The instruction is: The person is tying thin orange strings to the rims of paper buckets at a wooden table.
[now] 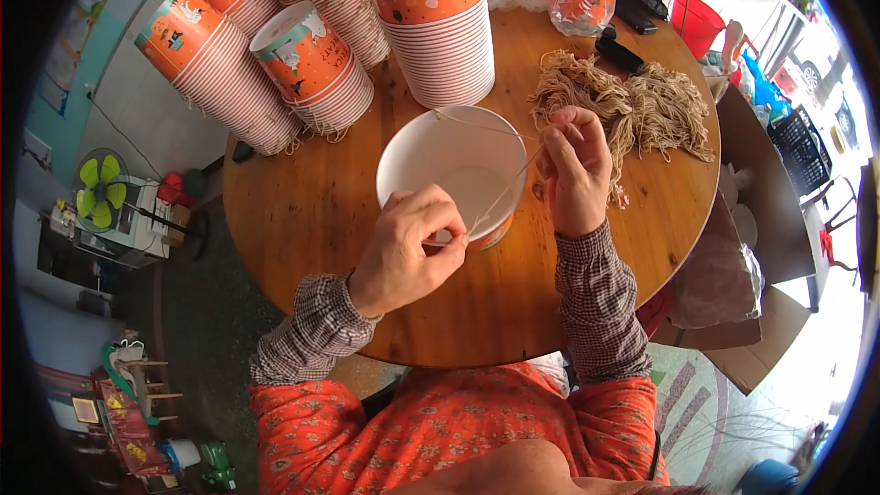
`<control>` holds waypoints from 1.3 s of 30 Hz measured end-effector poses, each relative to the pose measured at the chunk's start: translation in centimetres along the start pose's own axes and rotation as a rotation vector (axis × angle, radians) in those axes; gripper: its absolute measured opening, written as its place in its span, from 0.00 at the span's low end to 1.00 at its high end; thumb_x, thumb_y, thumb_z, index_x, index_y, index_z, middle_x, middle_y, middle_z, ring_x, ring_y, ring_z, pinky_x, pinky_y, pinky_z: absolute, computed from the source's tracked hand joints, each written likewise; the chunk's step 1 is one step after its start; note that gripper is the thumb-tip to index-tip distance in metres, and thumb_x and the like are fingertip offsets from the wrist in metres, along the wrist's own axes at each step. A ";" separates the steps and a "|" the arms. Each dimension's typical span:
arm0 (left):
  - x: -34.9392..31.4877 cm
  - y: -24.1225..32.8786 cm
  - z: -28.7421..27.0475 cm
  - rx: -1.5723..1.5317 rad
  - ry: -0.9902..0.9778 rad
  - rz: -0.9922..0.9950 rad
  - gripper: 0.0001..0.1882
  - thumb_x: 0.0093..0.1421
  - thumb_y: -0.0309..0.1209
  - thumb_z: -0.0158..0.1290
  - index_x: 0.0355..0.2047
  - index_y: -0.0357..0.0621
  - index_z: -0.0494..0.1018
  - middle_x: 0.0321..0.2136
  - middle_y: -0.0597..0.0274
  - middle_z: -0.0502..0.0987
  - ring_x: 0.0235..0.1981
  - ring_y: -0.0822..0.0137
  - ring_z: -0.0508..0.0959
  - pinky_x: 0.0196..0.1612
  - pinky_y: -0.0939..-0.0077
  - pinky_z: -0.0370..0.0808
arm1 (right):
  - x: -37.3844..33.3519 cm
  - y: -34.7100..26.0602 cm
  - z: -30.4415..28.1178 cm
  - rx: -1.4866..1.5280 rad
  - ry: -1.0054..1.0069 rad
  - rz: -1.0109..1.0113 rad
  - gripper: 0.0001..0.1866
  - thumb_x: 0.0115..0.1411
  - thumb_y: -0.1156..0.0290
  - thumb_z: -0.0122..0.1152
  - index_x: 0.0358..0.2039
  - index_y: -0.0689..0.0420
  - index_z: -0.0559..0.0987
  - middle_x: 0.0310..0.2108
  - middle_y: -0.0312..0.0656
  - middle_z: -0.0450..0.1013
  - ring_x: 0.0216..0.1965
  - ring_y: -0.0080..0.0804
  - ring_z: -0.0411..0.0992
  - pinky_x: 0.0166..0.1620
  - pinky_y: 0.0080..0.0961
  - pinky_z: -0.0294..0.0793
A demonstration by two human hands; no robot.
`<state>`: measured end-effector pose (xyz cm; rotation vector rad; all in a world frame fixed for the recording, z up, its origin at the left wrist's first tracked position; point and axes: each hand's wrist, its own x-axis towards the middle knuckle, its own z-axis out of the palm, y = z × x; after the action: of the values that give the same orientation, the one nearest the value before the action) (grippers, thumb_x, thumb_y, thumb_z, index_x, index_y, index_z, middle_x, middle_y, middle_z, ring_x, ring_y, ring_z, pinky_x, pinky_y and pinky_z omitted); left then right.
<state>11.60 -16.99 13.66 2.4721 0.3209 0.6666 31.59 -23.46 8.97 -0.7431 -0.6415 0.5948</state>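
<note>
A white-lined paper bucket [449,151] stands upright in front of me on the round wooden table [312,211]. A thin beige string [504,192] runs across its mouth and meets the far rim. Over the bucket's near rim, my left hand [412,238] pinches one end of the string between thumb and fingers. Beyond the right side of the rim, my right hand [576,165] is closed in a pinch on another part of it. A loose bundle of beige strings [655,110] lies just past my right hand.
Tall stacks of orange paper buckets [445,50] stand at the back and back left, several with strings attached. Near the bundle lie a black case [620,54] and a plastic-wrapped stack [583,0]. Cardboard boxes [761,321] sit right of the table; a green fan [103,183] stands left.
</note>
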 end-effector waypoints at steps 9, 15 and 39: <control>-0.6 -0.2 1.5 0.094 0.102 0.140 0.07 0.47 0.20 0.57 0.24 0.43 0.69 0.26 0.63 0.71 0.32 0.60 0.72 0.37 0.69 0.69 | 0.5 0.9 -0.5 0.343 0.138 0.080 0.07 0.59 0.81 0.53 0.36 0.54 0.69 0.27 0.32 0.68 0.22 0.17 0.62 0.24 0.15 0.61; -1.3 -1.0 2.3 0.124 0.177 0.183 0.09 0.47 0.19 0.59 0.27 0.43 0.71 0.27 0.62 0.73 0.32 0.58 0.73 0.39 0.67 0.70 | 1.3 1.3 -1.1 0.251 0.142 0.031 0.07 0.59 0.81 0.53 0.36 0.55 0.69 0.27 0.32 0.68 0.22 0.16 0.62 0.24 0.14 0.61; 1.1 -16.5 -10.8 0.011 0.868 -0.237 0.05 0.59 0.27 0.57 0.34 0.39 0.76 0.23 0.67 0.76 0.25 0.78 0.73 0.30 0.84 0.70 | 0.5 2.7 -1.7 -0.872 -0.774 0.273 0.10 0.58 0.68 0.60 0.37 0.61 0.79 0.28 0.44 0.78 0.29 0.29 0.75 0.35 0.25 0.75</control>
<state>5.57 1.75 12.52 1.9675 0.9131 1.5946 32.43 -22.24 6.13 -1.4442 -1.5838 0.8686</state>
